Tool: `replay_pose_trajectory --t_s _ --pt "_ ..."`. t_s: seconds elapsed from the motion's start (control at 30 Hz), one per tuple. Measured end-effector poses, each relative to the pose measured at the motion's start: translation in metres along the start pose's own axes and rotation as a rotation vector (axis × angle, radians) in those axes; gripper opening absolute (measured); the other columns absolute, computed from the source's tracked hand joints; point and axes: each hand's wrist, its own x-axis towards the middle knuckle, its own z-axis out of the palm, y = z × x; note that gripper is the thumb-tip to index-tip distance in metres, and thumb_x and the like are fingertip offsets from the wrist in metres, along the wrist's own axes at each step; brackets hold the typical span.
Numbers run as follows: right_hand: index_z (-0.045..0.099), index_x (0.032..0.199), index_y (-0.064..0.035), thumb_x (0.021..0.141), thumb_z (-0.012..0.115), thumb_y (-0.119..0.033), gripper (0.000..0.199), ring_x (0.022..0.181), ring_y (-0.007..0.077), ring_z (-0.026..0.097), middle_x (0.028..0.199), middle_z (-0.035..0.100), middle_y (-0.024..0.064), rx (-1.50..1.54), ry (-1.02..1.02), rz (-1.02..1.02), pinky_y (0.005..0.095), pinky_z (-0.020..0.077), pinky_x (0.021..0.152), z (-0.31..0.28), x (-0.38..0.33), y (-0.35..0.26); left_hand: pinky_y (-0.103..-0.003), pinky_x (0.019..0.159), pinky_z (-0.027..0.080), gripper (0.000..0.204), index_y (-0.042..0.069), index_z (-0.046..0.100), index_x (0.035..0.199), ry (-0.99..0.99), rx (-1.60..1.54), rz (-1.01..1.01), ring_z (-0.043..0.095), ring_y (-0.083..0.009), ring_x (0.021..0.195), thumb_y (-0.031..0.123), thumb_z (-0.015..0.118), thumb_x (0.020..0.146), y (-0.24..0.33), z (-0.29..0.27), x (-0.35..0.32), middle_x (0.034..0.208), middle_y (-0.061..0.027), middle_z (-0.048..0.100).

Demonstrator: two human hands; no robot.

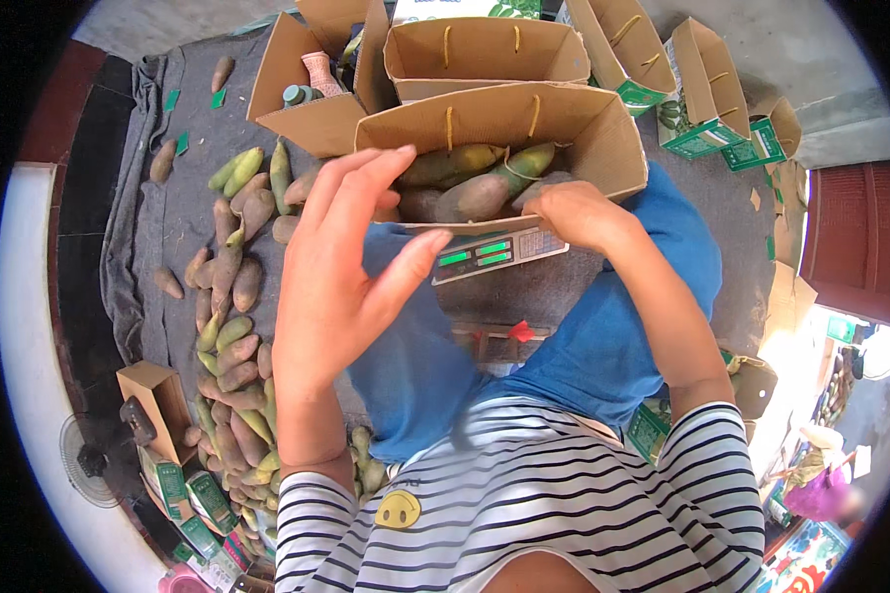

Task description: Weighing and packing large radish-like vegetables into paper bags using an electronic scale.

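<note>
A cardboard box (603,143) with yellow cord handles stands before me on a digital scale (524,245) with green-lit displays. Several long root vegetables (473,199), radish-like and coloured green to brownish purple, lie inside it. My left hand (336,247) is raised at the box's near left corner, thumb and fingers spread, holding nothing. Over the near right rim reaches my right hand (578,213), its fingers curled onto a purplish root vegetable (542,188). The fingertips are partly hidden inside the box.
A long pile of similar roots (237,371) covers the dark cloth at left. Behind stand cardboard boxes (485,49), one holding a bottle (297,95). Green-trimmed boxes (707,99) stand at far right. A fan (87,460) stands at lower left.
</note>
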Motion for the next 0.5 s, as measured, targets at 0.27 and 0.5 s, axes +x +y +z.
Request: replay_pose_trajectory --t_s 0.27,0.5 --pt "0.064 0.089 -0.0053 0.078 0.057 -0.013 0.015 0.087 0.0351 0.062 0.087 0.064 0.0161 -0.061 0.024 0.012 0.0456 0.0481 0.072 0.013 0.002 0.011 -0.031 0.07 0.046 0.039 0.002 0.057 0.116 0.114 0.217 0.251 0.058 -0.0214 0.079 0.01 0.069 0.079 0.038 0.012 0.049 0.099 -0.0109 0.059" --pt "0.065 0.097 -0.0051 0.083 0.06 -0.029 0.028 0.09 0.0352 0.06 0.09 0.063 0.0166 0.028 0.011 -0.025 0.0449 0.0473 0.078 -0.008 -0.004 -0.004 -0.044 0.07 0.049 0.028 0.003 0.054 0.106 -0.08 0.473 0.068 0.061 -0.0363 0.086 0.02 0.061 0.086 -0.022 0.055 0.064 0.097 -0.0172 0.059"
